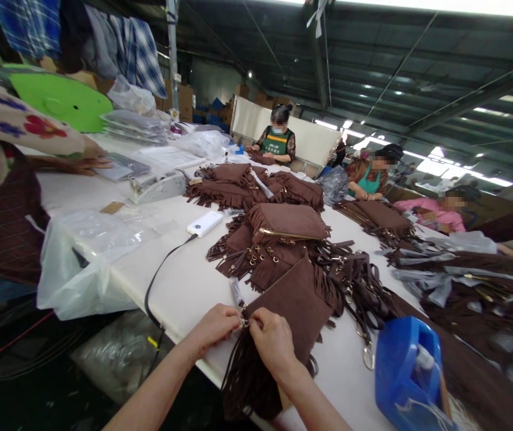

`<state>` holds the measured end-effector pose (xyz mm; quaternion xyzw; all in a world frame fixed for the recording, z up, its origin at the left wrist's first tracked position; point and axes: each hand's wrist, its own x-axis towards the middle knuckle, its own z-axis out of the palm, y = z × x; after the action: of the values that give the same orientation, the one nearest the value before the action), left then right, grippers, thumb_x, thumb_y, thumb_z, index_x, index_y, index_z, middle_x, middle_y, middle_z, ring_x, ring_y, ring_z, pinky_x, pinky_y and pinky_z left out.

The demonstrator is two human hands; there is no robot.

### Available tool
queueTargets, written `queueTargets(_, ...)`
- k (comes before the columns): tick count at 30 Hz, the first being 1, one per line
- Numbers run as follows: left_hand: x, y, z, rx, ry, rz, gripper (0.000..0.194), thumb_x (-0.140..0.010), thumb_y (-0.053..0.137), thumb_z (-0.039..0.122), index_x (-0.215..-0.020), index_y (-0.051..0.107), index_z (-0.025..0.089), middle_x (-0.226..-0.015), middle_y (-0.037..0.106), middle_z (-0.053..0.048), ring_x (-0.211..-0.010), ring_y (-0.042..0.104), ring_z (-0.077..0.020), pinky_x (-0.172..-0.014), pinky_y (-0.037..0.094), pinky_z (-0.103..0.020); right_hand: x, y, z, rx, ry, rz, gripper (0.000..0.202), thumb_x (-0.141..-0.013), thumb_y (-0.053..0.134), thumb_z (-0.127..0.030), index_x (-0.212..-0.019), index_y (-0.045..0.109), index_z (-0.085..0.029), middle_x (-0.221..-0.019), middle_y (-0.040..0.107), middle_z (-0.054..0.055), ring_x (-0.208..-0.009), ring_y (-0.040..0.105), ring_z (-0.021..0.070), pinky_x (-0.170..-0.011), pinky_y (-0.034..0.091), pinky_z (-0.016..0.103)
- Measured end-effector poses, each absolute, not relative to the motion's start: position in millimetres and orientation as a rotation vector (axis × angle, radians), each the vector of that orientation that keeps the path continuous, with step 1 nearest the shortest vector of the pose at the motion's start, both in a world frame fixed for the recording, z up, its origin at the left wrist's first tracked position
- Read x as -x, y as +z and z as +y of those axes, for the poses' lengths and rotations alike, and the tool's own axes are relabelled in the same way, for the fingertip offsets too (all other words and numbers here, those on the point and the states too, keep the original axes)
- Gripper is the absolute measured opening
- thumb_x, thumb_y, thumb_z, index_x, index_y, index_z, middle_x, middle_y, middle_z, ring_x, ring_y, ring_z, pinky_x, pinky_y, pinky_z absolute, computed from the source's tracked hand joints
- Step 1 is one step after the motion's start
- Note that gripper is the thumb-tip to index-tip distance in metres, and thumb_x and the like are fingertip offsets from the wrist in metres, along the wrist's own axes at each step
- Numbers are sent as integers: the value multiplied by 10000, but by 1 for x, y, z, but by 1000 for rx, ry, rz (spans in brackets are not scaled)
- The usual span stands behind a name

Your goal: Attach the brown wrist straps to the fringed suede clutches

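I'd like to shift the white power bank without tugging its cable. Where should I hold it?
Probably best to pinch the white power bank across its long sides, from above, toward its far right end: it lies flat, and the black cable meets its near left end.

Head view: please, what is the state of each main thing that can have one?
Left hand: fingers pinched on metal clasp
Right hand: fingers closed beside clasp
Brown fringed bag: lying flat
Gold zipper: appears closed
White power bank: lying flat, black cord attached
Blue plastic container: standing, open
Clear plastic bag: draped over edge of table
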<state>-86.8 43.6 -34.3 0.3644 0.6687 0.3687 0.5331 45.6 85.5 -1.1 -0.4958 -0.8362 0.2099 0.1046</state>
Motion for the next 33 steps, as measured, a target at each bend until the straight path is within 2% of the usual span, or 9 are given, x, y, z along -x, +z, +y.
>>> queueTargets(6,88,-34,45,-844,868,1542,166,-624,402,287,-589,519,176,-296,380,72,-260,237,-58,-334,120,-206,-46,-9,88,1406,765,-2407,196,-781,507,-165,-740,686,-233,-750,704,12,-720,625,149,-657,369,221)
queueTargets(12,93,-33,47,-796,819,1467,214,-568,475,288,-675,585,139,-312,466,47,-248,270,-50,-328,135,-188,-50,-10,90,1344,899,-2395,209,-779,500,-174,-760,698,-236,-753,706,0,-729,625,138,-668,379,211)
queueTargets(19,91,-32,51,-734,772,1367,134,-503,486,244,-526,559,133,-301,483,10,-242,303,-51,-312,155,-181,-56,-12,86,1306,948,-2393,264,-775,459,-138,-805,702,-237,-762,706,-4,-725,624,138,-662,387,216)
queueTargets(24,92,-36,55,-664,667,1329,100,-449,453,208,-448,525,139,-331,520,-30,-252,356,-72,-295,215,-185,-58,-13,85,1291,992,-2371,260,-777,451,-157,-804,698,-234,-769,705,1,-720,624,140,-664,393,219)
queueTargets(30,95,-32,55,-674,656,1322,190,-474,447,232,-521,584,109,-348,511,-14,-282,370,-62,-318,220,-172,-57,-16,82,1331,838,-2491,221,-713,506,-113,-800,668,-236,-739,696,-10,-703,619,143,-609,351,218)
queueTargets(33,98,-27,54,-705,629,1317,209,-481,440,260,-513,584,112,-347,491,-5,-296,360,-65,-328,218,-184,-56,-21,81,1280,646,-2587,139,-769,514,-166,-788,638,-228,-731,688,-9,-697,624,142,-587,331,220)
